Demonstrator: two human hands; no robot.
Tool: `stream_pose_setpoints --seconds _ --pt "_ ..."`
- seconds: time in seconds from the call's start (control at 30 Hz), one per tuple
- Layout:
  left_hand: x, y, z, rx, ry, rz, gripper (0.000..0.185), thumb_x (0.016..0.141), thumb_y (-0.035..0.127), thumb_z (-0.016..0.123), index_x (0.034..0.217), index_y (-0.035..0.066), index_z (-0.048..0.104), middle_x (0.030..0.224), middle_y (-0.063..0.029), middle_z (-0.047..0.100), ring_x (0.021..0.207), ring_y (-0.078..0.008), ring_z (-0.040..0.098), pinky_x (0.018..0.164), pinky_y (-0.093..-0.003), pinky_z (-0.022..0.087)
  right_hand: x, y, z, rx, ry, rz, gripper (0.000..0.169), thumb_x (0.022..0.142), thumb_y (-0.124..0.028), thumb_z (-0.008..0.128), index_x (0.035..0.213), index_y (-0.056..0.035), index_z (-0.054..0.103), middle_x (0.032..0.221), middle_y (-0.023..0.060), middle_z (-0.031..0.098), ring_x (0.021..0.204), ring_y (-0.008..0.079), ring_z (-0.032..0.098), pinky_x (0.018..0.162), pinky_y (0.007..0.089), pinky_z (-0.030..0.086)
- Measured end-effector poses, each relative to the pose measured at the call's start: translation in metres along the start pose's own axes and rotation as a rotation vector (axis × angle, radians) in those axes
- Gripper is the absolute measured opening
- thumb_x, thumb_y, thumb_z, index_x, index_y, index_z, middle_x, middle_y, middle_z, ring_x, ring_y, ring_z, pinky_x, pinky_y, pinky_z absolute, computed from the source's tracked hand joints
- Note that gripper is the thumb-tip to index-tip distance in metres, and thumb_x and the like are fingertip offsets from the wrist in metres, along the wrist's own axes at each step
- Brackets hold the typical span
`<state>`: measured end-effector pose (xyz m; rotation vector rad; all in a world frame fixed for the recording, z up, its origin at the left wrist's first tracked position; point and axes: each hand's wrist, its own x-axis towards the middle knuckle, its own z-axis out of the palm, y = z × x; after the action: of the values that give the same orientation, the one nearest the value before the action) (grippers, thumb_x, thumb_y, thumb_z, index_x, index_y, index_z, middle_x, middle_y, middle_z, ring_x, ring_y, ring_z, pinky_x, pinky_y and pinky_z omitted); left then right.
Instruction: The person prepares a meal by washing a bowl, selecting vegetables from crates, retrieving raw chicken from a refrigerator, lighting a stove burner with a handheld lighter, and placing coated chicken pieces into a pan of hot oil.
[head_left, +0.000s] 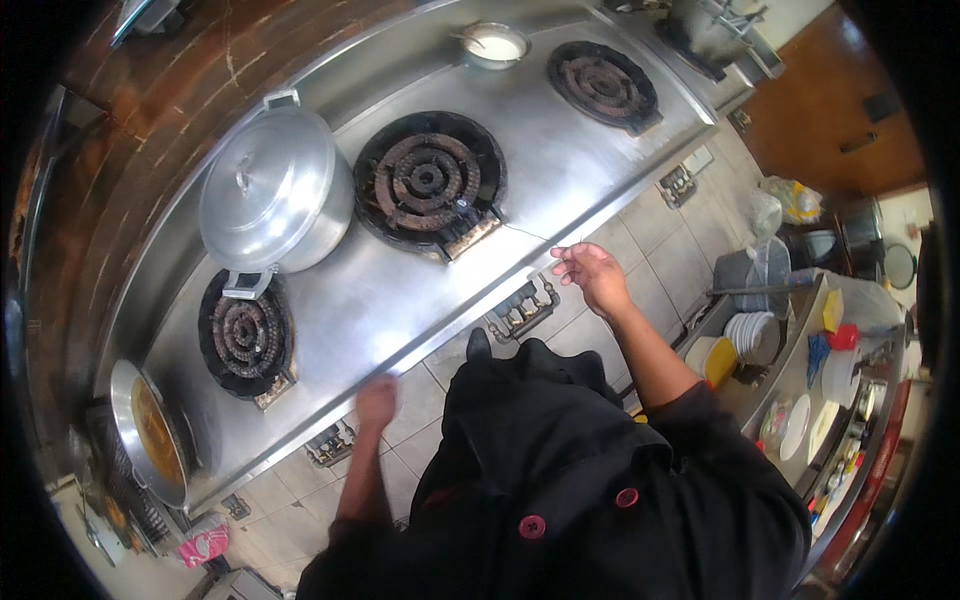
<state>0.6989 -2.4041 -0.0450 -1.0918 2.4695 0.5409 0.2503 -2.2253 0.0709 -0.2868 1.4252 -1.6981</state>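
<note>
My right hand pinches a thin dark wire above the stove's front edge. The wire runs toward the middle gas burner, a black round pan with rusty cast-iron rings. A small bright bluish spot shows near its far end, too small to identify. Blurred, my left hand hangs by the front edge of the stainless-steel stove top; its fingers cannot be made out. Left of the middle burner stands a large lidded aluminium pot, partly over the left burner.
A wide metal pan of brown liquid sits at the left end. At the back stands a metal bowl of white contents, near the right burner. Gas valves project below the front edge. Shelving with stacked plates is at my right.
</note>
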Motion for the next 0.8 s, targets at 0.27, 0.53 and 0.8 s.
stream_pose_setpoints --seconds 0.27,0.53,0.8 --pt "0.127 0.277 -0.011 -0.969 -0.511 -0.126 0.053 0.096 0.045 0.048 0.079 -0.002 0.065 0.068 -0.0100 0.067 0.054 -0.0215 0.064 0.060 -0.0343 0.052 0.097 -0.015 0.009 -0.013 -0.194 0.123 0.017 0.097 -0.016 0.052 0.098 -0.0010 0.058 0.112 0.0182 0.065 0.084 0.0225 0.065 0.072 0.0319 0.049" --pt "0.124 0.339 0.009 -0.590 -0.168 -0.532 0.040 0.092 0.030 0.042 0.096 0.003 0.072 0.107 -0.0193 0.068 0.101 -0.0341 0.065 0.091 -0.0429 0.050 0.182 -0.027 -0.024 0.027 -0.419 0.275 0.015 0.096 -0.017 0.054 0.102 -0.0030 0.058 0.114 0.0170 0.064 0.085 0.0237 0.065 0.071 0.0332 0.051" --pt "0.112 0.361 -0.019 -0.761 -0.152 -0.828 0.030 0.084 0.032 0.060 0.098 0.008 0.073 0.104 -0.0156 0.069 0.098 -0.0320 0.067 0.086 -0.0438 0.052 0.228 -0.045 -0.038 0.001 -0.446 0.418 0.018 0.096 -0.015 0.052 0.108 -0.0008 0.054 0.113 0.0148 0.063 0.084 0.0226 0.063 0.070 0.0321 0.050"
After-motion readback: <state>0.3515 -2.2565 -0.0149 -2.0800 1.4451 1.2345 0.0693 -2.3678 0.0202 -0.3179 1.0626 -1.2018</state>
